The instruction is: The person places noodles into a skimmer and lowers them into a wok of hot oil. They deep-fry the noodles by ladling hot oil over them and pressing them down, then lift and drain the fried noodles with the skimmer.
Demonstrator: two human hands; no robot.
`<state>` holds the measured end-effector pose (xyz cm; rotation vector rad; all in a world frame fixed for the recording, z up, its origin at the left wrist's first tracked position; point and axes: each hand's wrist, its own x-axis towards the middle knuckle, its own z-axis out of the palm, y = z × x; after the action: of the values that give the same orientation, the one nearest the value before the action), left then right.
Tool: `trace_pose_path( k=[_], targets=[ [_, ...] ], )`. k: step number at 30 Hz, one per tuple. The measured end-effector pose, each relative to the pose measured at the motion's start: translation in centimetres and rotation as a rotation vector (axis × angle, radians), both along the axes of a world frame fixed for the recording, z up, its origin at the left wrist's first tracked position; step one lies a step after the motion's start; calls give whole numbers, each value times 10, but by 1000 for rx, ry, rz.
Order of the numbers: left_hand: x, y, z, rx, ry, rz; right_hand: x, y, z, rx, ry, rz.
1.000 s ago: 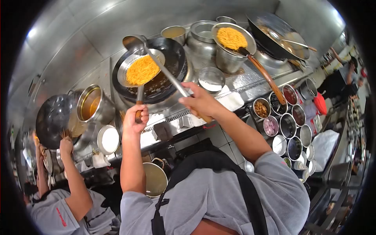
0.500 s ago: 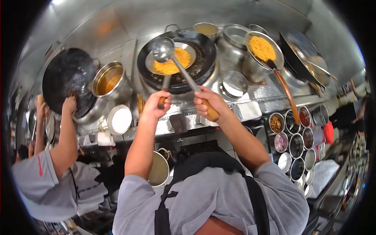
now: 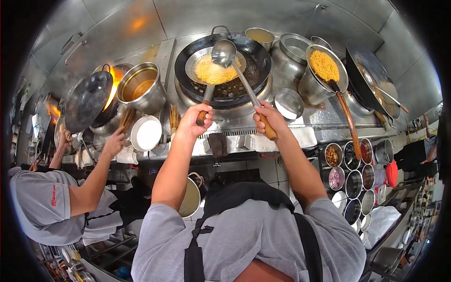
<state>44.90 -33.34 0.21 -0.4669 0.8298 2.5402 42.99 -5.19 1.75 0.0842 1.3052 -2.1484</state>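
My left hand (image 3: 196, 121) is wrapped round the wooden grip of a strainer (image 3: 191, 65), which lies within a black wok (image 3: 261, 58). Yellow noodles (image 3: 211, 73) fill the strainer, and dark bubbling liquid (image 3: 236, 96) shows around it. The wooden end of a long-handled metal ladle (image 3: 224, 53) is gripped in my right hand (image 3: 271, 121). The ladle's bowl is over the far side of the noodles; whether it touches them I cannot tell.
On the right, a second strainer of noodles (image 3: 324, 66) rests on a metal pot. Several containers of ingredients (image 3: 353, 184) stand below. At left, a co-worker holds a tilted wok (image 3: 88, 101) near flames and a bamboo brush (image 3: 127, 118). A pot of brown liquid (image 3: 139, 89) stands between us.
The view has shifted slightly. My hands keep hold of the strainer and ladle. The co-worker's wok has been lifted and tilted, the brush has come out of it, and flames now show behind.
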Motion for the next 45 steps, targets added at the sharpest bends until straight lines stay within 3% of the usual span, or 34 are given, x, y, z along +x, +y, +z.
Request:
trace_pose_path(
  k=[5, 8, 12, 16, 19, 29, 33, 36, 45],
  targets=[
    [1, 0, 2, -47, -23, -7, 0, -8, 17, 575, 395, 55],
    [2, 1, 3, -35, -1, -1, 18, -16, 31, 397, 305, 57],
    [1, 1, 3, -16, -15, 0, 43, -19, 31, -192, -10, 42],
    [1, 1, 5, -34, -11, -26, 52, -17, 7, -551, -242, 92],
    [-1, -2, -1, 4, -12, -38, 46, -13, -13, -578, -303, 23],
    [4, -1, -1, -35, 3, -23, 2, 8, 1, -206, -80, -18],
    [7, 2, 1, -47, 9, -16, -3, -4, 11, 409, 261, 7],
    [8, 2, 3, -48, 11, -11, 5, -15, 19, 502, 366, -14],
    [6, 4, 4, -51, 5, -10, 48, -21, 23, -349, -129, 65]
  ],
)
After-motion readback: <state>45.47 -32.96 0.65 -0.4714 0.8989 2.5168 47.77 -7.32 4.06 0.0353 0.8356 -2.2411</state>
